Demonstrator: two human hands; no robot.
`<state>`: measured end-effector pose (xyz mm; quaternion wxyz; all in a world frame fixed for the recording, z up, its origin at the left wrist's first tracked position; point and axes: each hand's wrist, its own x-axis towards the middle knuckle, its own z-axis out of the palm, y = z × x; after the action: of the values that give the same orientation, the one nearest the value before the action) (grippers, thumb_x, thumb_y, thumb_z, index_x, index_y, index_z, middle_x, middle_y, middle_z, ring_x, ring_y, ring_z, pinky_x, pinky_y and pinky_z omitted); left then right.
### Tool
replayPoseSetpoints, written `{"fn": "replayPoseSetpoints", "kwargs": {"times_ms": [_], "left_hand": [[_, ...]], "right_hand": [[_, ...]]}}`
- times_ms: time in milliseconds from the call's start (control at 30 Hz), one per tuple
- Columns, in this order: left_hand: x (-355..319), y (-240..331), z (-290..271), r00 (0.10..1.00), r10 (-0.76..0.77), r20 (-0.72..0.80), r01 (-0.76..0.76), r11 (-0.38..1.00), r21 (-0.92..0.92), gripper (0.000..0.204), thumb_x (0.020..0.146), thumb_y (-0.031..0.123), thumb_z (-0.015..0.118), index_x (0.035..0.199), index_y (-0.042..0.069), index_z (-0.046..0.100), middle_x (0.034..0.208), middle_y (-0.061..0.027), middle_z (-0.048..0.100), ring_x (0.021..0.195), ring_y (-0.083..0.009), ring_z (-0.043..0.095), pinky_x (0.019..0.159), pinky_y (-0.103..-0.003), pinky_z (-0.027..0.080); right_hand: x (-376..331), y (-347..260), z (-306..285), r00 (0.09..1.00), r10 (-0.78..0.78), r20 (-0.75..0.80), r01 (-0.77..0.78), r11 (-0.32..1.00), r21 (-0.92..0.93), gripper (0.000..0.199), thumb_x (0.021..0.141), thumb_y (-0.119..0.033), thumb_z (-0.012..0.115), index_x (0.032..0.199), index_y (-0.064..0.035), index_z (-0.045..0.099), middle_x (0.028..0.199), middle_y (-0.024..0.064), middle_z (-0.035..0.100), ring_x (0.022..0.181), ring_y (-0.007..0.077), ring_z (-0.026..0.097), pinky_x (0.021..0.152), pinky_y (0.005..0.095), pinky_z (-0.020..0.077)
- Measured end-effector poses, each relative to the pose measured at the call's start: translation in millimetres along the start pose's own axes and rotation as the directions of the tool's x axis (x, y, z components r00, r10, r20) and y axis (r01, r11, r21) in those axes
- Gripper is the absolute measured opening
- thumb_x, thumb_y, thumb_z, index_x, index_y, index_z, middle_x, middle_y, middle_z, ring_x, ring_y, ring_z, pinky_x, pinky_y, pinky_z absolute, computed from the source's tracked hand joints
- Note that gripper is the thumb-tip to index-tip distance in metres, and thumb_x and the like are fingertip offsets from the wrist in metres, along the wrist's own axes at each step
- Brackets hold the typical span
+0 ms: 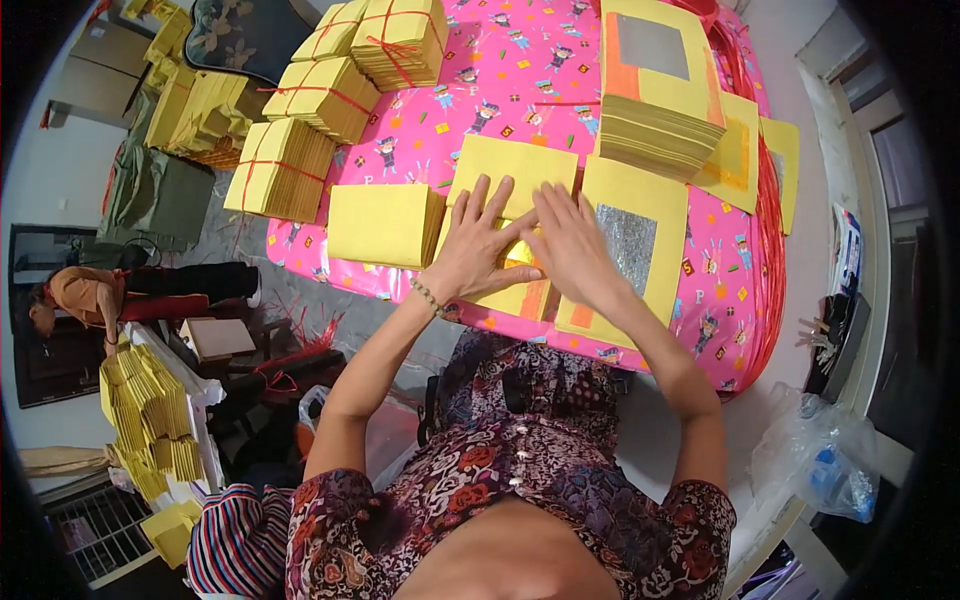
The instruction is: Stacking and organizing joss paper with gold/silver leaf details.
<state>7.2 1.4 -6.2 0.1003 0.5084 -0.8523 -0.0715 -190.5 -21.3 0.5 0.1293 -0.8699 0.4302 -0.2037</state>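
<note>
My left hand (pixel 475 245) lies flat with spread fingers on a yellow paper sheet (pixel 515 165), a beaded bracelet at its wrist. Against its fingertips, my right hand (pixel 575 245) rests with fingers stretched out, pressing on the same paper. Below my hands the paper shows a gold foil patch (pixel 520 250) and an orange band; my hands hide the middle, so I cannot tell how it is folded. To the left sits a short pile of folded yellow paper (pixel 380 225). Partly under my right hand is a yellow sheet with a silver foil square (pixel 630 245).
A tall stack of yellow sheets (pixel 660 110) stands at the far right of the pink patterned tablecloth (pixel 480 115). Red-tied bundles (pixel 320 95) line the far left. Red cords (pixel 768 260) hang along the right edge. Another person (pixel 95 295) works at left; a plastic bag (pixel 820 460) lies lower right.
</note>
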Motion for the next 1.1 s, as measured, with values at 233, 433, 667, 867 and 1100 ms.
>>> {"fn": "replayPoseSetpoints", "kwargs": {"times_ms": [233, 433, 667, 867, 1100], "left_hand": [[-5, -2, 2, 0.999, 0.030, -0.018, -0.030, 0.999, 0.041, 0.092, 0.082, 0.079, 0.050, 0.154, 0.025, 0.035, 0.160, -0.0229, 0.020, 0.147, -0.0499, 0.013, 0.116, -0.063, 0.015], [-6, -11, -4, 0.999, 0.024, -0.049, -0.022, 0.999, 0.031, 0.101, 0.086, 0.076, 0.047, 0.153, 0.002, 0.029, 0.160, -0.0189, 0.025, 0.149, -0.0403, 0.018, 0.120, -0.053, 0.015], [-19, -9, 1, 0.996, -0.009, -0.089, 0.013, 0.999, 0.043, 0.092, 0.090, 0.071, 0.046, 0.153, 0.005, 0.031, 0.159, -0.0167, 0.030, 0.147, -0.0397, 0.023, 0.120, -0.052, 0.020], [-19, -12, 1, 0.997, 0.006, -0.079, -0.003, 0.999, 0.042, 0.090, 0.091, 0.068, 0.047, 0.152, 0.005, 0.033, 0.158, -0.0170, 0.032, 0.146, -0.0401, 0.025, 0.119, -0.052, 0.021], [-21, -9, -1, 0.994, -0.046, -0.104, 0.045, 0.999, -0.017, 0.082, 0.091, 0.066, 0.048, 0.154, 0.015, 0.034, 0.156, -0.0272, 0.027, 0.146, -0.0449, 0.022, 0.119, -0.052, 0.022]], "right_hand": [[-27, -5, 4, 0.983, 0.012, 0.183, 0.000, 0.998, -0.064, 0.093, 0.093, -0.058, 0.051, 0.152, 0.0075, 0.021, 0.160, 0.0248, 0.020, 0.151, 0.0354, 0.014, 0.121, 0.0554, 0.0094], [-27, -9, 3, 0.968, 0.042, 0.249, -0.013, 0.993, -0.116, 0.107, 0.088, -0.068, 0.053, 0.154, 0.0065, 0.014, 0.162, 0.0239, 0.013, 0.153, 0.0322, 0.006, 0.122, 0.0535, 0.0037], [-25, -9, 7, 0.977, 0.034, 0.209, -0.005, 0.990, -0.138, 0.107, 0.086, -0.070, 0.053, 0.152, 0.0088, 0.022, 0.160, 0.0256, 0.019, 0.152, 0.0344, 0.011, 0.122, 0.0551, 0.0041], [-15, -14, 2, 0.979, -0.100, 0.175, 0.128, 0.979, -0.159, 0.103, 0.087, -0.068, 0.055, 0.153, 0.0046, 0.024, 0.160, 0.0236, 0.022, 0.152, 0.0334, 0.013, 0.121, 0.0549, 0.0066], [-19, -9, 12, 0.970, -0.097, 0.222, 0.118, 0.989, -0.086, 0.102, 0.087, -0.065, 0.057, 0.154, 0.0039, 0.022, 0.161, 0.0235, 0.020, 0.152, 0.0349, 0.013, 0.122, 0.0519, 0.0114]]}}
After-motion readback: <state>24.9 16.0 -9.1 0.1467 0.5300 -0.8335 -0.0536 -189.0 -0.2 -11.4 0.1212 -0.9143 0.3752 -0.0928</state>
